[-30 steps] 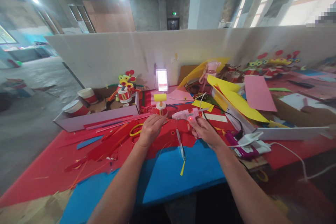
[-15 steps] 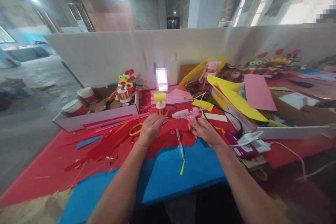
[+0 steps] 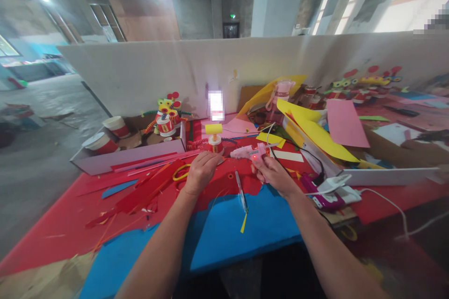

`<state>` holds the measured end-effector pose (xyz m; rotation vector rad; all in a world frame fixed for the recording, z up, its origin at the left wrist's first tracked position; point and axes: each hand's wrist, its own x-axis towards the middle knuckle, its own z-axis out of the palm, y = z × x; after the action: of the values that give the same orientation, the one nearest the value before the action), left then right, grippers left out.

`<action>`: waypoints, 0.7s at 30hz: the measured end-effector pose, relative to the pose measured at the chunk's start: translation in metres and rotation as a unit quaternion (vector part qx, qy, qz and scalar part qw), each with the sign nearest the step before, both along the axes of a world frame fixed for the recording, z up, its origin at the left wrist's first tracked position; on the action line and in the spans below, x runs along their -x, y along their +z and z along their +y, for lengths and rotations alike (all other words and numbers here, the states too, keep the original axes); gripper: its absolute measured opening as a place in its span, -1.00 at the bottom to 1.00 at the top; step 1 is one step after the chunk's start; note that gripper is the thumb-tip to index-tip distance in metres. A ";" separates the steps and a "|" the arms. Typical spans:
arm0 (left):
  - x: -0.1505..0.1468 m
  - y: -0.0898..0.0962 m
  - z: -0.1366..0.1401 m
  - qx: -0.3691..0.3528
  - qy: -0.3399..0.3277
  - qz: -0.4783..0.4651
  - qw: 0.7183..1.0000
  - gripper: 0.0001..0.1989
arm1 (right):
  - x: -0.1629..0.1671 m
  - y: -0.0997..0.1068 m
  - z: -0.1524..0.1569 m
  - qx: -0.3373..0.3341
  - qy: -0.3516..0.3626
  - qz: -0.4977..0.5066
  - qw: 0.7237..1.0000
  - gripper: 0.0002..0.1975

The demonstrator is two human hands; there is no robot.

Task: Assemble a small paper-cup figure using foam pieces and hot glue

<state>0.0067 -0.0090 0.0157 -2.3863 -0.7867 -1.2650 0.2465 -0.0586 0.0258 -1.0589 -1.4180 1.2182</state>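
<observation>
My right hand [image 3: 271, 173] is wrapped round a pink glue gun [image 3: 253, 152] with a lit red light. Its nozzle points left, toward the fingers of my left hand [image 3: 203, 170]. Those fingers are curled together at the front base of a red-and-white paper cup figure [image 3: 214, 145]; what they pinch is hidden. The cup stands upright, topped by a yellow paper roll [image 3: 213, 129], with a coiled paper arm on each side. Below the hands lie a pen [image 3: 240, 190] and a yellow paper strip [image 3: 244, 223]. Yellow-handled scissors [image 3: 181, 173] lie beside my left hand.
At left, a shallow box [image 3: 129, 161] holds paper cups and a finished-looking cup figure [image 3: 166, 117]. A purple power strip [image 3: 321, 195] with cables lies at right, near a box with yellow sheets [image 3: 315, 135]. A white board [image 3: 154, 67] stands behind the table.
</observation>
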 end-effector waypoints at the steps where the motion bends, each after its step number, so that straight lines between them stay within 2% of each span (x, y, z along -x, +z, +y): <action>1: 0.000 0.000 0.000 0.003 -0.001 -0.003 1.000 -0.83 | 0.000 0.000 0.000 0.000 0.000 0.000 1.000 -0.58; 14: -0.001 0.002 0.000 -0.004 -0.015 -0.013 1.000 -0.83 | -0.003 -0.003 0.001 0.010 0.007 0.007 1.000 -0.59; 21: -0.003 0.006 -0.004 0.016 0.003 -0.038 0.999 -0.85 | -0.008 -0.001 0.001 0.064 0.003 0.096 0.993 -0.64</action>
<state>0.0093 -0.0131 0.0216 -2.3705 -0.8417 -1.3564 0.2541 -0.0578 0.0247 -0.9945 -1.2100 1.3907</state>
